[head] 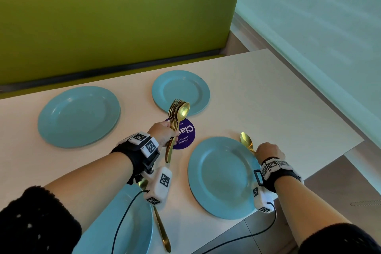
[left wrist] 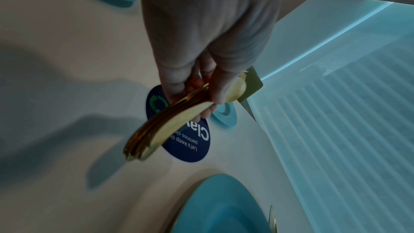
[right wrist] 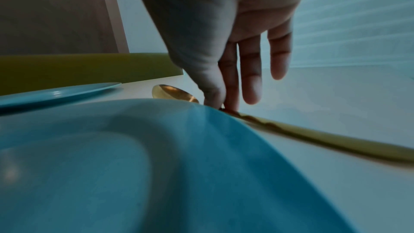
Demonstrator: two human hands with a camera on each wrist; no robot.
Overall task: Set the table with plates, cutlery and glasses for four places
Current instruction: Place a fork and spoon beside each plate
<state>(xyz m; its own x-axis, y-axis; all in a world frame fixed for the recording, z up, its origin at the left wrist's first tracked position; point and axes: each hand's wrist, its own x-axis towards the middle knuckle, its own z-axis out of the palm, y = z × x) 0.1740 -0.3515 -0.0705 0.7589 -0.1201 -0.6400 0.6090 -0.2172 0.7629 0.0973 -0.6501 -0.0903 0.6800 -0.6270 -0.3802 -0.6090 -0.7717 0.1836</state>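
Four blue plates lie on the white table: far left (head: 79, 116), far right (head: 180, 92), near right (head: 223, 177) and near left (head: 123, 222). My left hand (head: 168, 133) grips a bundle of gold forks and spoons (head: 178, 113) upright above the table's middle; the left wrist view shows the fingers (left wrist: 177, 84) curled round the handles (left wrist: 161, 130). My right hand (head: 258, 151) is low at the right rim of the near right plate. Its thumb and forefinger (right wrist: 212, 95) pinch the neck of a gold spoon (right wrist: 172, 94) lying beside that plate (right wrist: 134, 148). The other fingers are straight.
Another gold utensil (head: 162, 233) lies to the right of the near left plate. A round purple sticker (head: 184, 134) marks the table's middle. A green bench back (head: 113, 27) runs along the far side. The table edge (head: 309, 161) and a frosted wall (head: 319, 37) are to the right.
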